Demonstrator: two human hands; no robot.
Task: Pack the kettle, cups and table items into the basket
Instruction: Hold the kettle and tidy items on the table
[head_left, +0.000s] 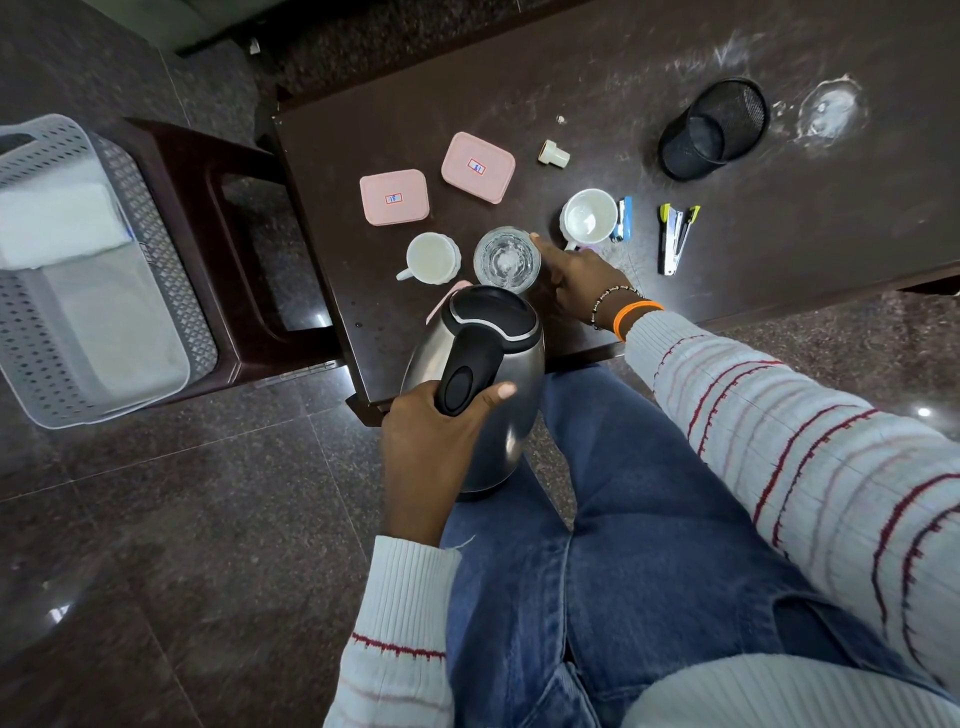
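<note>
Kettle (483, 384) in left hand (431, 447), seemingly tilted.

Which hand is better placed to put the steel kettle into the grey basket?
Left. The left hand already grips the black handle of the steel kettle, and the grey perforated basket stands on that side. The right hand holds the clear glass.

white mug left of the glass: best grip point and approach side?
Judging by its pose, take the white mug by its handle, which sticks out toward the table's near-left edge. Come from that side with the left hand once it lets go of the kettle. The glass crowds its right, and the pink boxes sit behind it.
</note>
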